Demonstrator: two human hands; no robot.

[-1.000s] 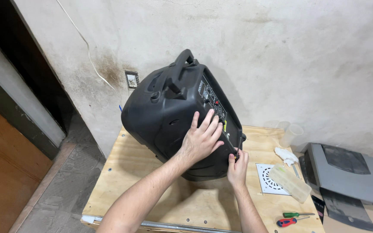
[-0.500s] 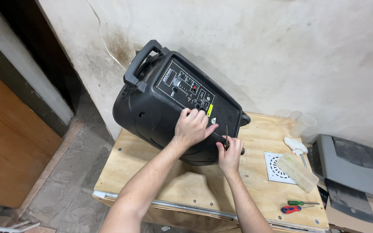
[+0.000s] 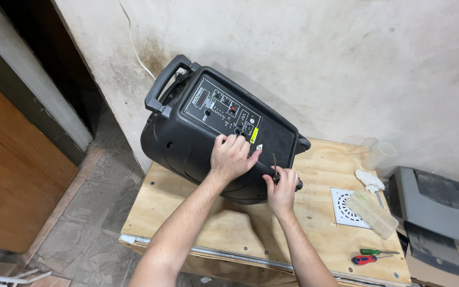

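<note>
The right hand (image 3: 282,188) is closed around a thin dark tool (image 3: 275,166), its shaft pointing up against the speaker's (image 3: 208,143) lower edge. The left hand (image 3: 232,155) lies spread on the speaker's back, fingers flat, gripping nothing. The black speaker rests tilted on a plywood table (image 3: 229,228), handle (image 3: 163,85) towards the wall (control panel (image 3: 221,109) facing up). To the right lie two screwdrivers (image 3: 370,256), a white drain grate (image 3: 346,207) and a grey device (image 3: 436,204).
</note>
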